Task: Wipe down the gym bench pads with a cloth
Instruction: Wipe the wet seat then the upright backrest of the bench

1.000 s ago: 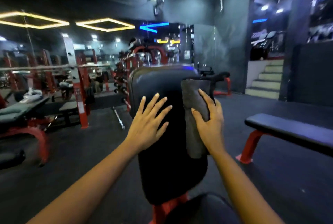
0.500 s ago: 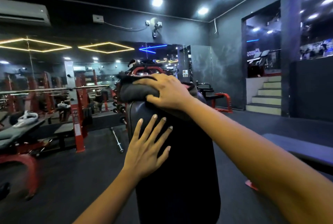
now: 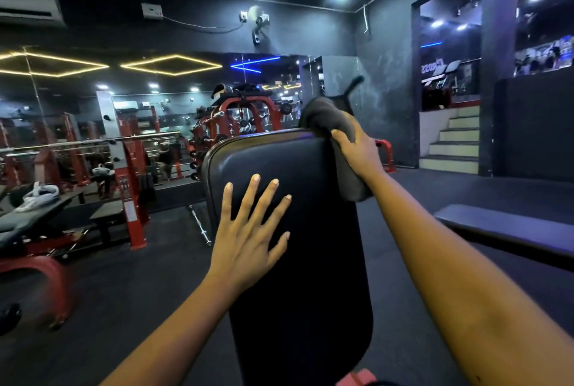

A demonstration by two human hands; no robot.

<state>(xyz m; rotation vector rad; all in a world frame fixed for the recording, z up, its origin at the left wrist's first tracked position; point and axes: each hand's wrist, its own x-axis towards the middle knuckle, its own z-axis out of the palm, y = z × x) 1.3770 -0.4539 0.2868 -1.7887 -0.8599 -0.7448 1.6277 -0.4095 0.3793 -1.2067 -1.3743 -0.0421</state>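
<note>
Here the left hand [image 3: 245, 239] lies flat on the face of the bench pad [image 3: 310, 286], palm down, its fingers [image 3: 250, 199] straight and spread wide, with the thumb angled out to the right. It holds nothing and only presses on the black vinyl, a little below the pad's top edge and toward its left side.

The right hand [image 3: 357, 152] is at the pad's upper right corner and grips the cloth [image 3: 326, 115]. Its thumb hooks over the front at the corner. The other fingers are curled behind the fabric and mostly hidden, so how tightly they close cannot be told.

The cloth is dark grey. It is bunched above the hand, over the corner, and a tail hangs down the pad's right edge to just below the wrist.

The pad's rounded top edge catches a blue-white gleam, and its left edge runs down past the left wrist. To the left there is open dark floor as far as a barbell [image 3: 198, 224] lying on the ground and a red rack [image 3: 130, 186]. To the right a strip of floor separates the pad from a flat bench [image 3: 512, 230], which is well apart from it. Stairs [image 3: 456, 143] rise beyond the right hand.

The pad stands steeply, close to upright. Its long axis runs from the bottom of the view, near the person, up and away, and its padded face is turned toward the camera. Near its foot a small piece of red frame [image 3: 357, 378] shows.
</note>
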